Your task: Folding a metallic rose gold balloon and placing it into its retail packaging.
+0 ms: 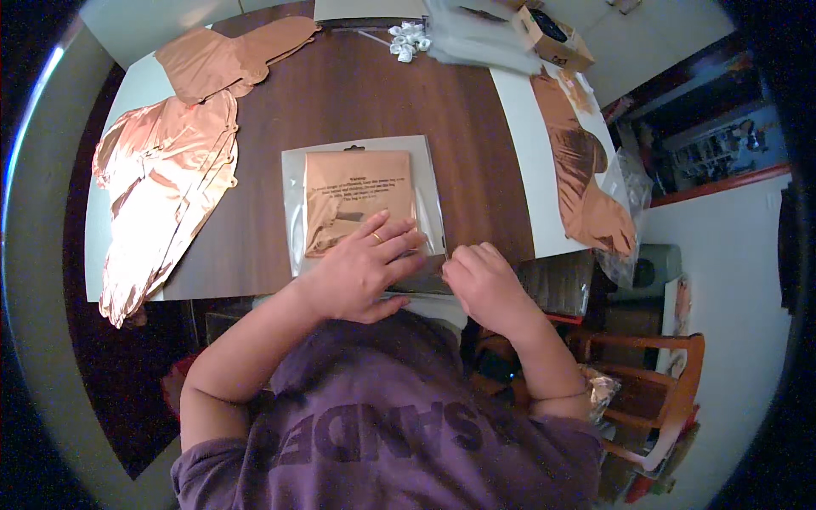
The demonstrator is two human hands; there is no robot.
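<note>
left hand (361, 268) flat, pressing foil packet (361, 200) at frame centre | right hand (484, 285) curled, pinching packet's lower-right edge | packet extends up-frame from hands

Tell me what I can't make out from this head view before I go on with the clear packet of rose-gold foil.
- Lower edge of the clear plastic packet of folded rose-gold foil: covered by the left hand.
- Right hand: fingers curled, so any grip at the packet's corner is hidden.
- Small white pieces at the brown table's far edge: too small to identify.
- Open cardboard box: contents dark, unclear.
</note>
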